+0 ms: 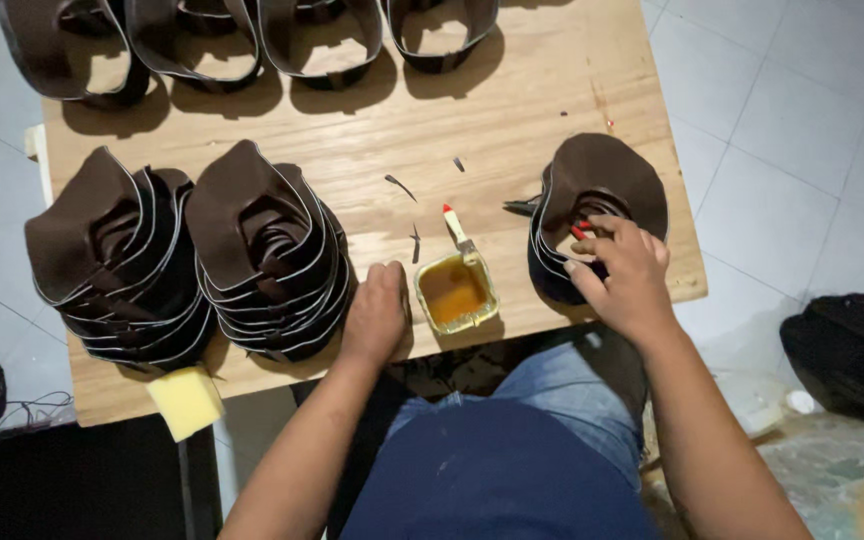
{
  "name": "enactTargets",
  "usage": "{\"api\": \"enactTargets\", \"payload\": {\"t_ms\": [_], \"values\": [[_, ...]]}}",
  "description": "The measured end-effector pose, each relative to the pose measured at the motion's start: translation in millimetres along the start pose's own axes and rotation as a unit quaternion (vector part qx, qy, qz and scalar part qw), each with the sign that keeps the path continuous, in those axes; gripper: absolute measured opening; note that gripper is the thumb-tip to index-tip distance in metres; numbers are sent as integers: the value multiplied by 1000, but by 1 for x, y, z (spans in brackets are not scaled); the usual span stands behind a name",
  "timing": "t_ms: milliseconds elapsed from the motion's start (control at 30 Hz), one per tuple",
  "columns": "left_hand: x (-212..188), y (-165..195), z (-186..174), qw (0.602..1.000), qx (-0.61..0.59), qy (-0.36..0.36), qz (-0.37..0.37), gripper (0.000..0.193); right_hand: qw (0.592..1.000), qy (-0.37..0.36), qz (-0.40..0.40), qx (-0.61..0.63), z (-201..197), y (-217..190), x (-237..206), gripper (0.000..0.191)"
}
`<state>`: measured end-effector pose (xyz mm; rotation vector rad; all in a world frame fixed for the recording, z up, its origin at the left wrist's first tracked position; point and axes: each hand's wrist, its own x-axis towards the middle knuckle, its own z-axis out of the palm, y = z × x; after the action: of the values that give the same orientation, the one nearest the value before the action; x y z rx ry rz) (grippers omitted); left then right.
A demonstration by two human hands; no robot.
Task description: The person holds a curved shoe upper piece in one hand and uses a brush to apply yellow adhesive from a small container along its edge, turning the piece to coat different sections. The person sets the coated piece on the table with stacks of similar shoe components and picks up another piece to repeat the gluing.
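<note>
Lower centre: left hand (376, 312) rests knuckles-down on wooden surface (512, 110), fingers curled together, holding nothing, just beside a small square glue tin (455, 292) with a brush (455, 228) in it. Right of centre: right hand (624, 270), fingers clamped on the rim of the brown leather pieces (597, 205) stacked at the surface's right edge. Leather looks light, floppy, likely best pinched at the edge. Left: two more stacks (192, 260). Yellow sponge (184, 400) lower left.
</note>
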<state>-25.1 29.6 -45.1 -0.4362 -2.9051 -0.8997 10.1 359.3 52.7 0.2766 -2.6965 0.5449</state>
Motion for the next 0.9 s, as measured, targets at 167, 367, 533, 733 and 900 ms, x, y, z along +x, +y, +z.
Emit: {"api": "enactTargets", "payload": {"t_ms": [167, 367, 533, 733, 900], "values": [[0, 1, 2, 1000, 5, 15, 14, 32, 999, -8, 30, -14, 8, 13, -11, 15], [-5, 6, -2, 999, -7, 42, 20, 34, 999, -33, 32, -9, 17, 34, 4, 13], [-17, 24, -18, 988, -104, 114, -8, 20, 985, 83, 79, 127, 4, 36, 15, 11], [-52, 65, -56, 964, -196, 177, -25, 17, 936, 168, 67, 303, -31, -16, 20, 3], [-39, 92, -85, 707, -663, -88, -232, 35, 929, 113, -62, 348, -47, -95, 2, 21]]}}
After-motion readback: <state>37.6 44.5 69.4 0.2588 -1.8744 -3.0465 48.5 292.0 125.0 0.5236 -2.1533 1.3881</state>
